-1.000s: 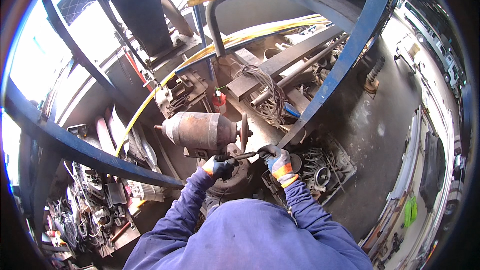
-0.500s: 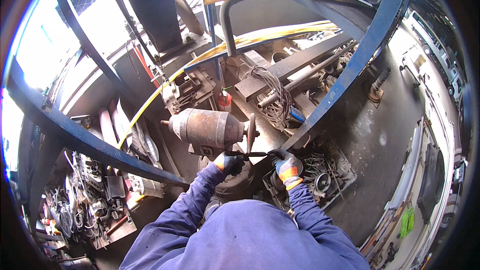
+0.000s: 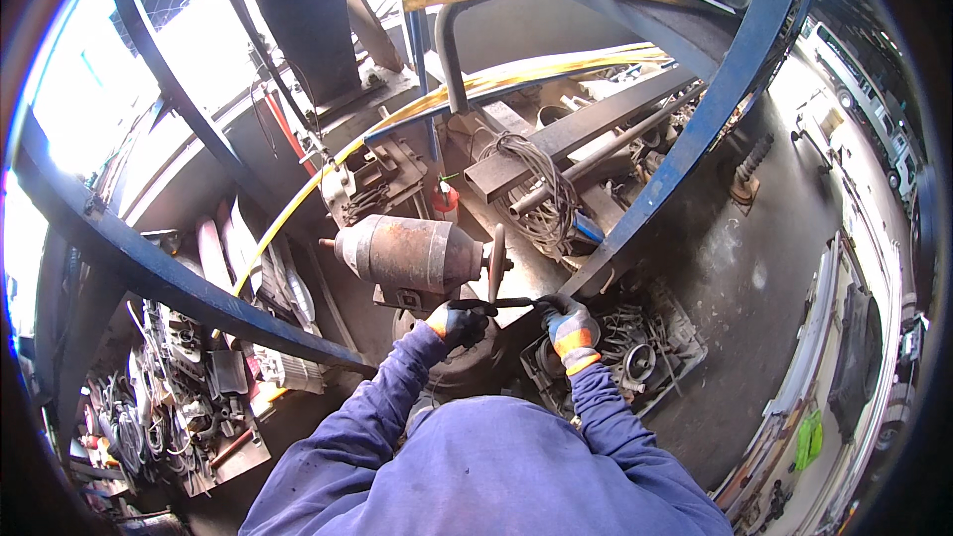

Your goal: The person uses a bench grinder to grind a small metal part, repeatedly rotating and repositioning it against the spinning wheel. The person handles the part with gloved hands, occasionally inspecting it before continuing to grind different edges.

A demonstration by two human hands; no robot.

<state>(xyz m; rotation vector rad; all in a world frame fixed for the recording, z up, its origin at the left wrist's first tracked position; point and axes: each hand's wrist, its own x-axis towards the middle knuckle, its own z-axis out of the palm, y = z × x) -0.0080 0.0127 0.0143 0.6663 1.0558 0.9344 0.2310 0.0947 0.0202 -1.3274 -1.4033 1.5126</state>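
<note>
A rusty bench grinder (image 3: 397, 252) stands in front of me, its thin brown grinding wheel (image 3: 496, 266) on the right-hand shaft end. Just below the wheel, a short dark metal rod (image 3: 514, 303) spans the gap between my hands. My left hand (image 3: 458, 325), in a dark-palmed work glove, is closed on the rod's left end. The gloved right hand (image 3: 569, 329), with an orange and grey cuff, grips the other end. The rod lies at the wheel's lower edge; whether they touch, I cannot tell.
To the right sits a tray of metal scrap (image 3: 650, 347). A blue steel frame (image 3: 685, 154) crosses close by, with a coiled cable (image 3: 541, 194) beyond the grinder. At left lies a heap of metal parts (image 3: 169, 387). A yellow hose (image 3: 288, 218) curves past.
The rod has shifted slightly upward and tilts a little differently at the wheel. My left hand has moved slightly right; both hands keep their grip.
</note>
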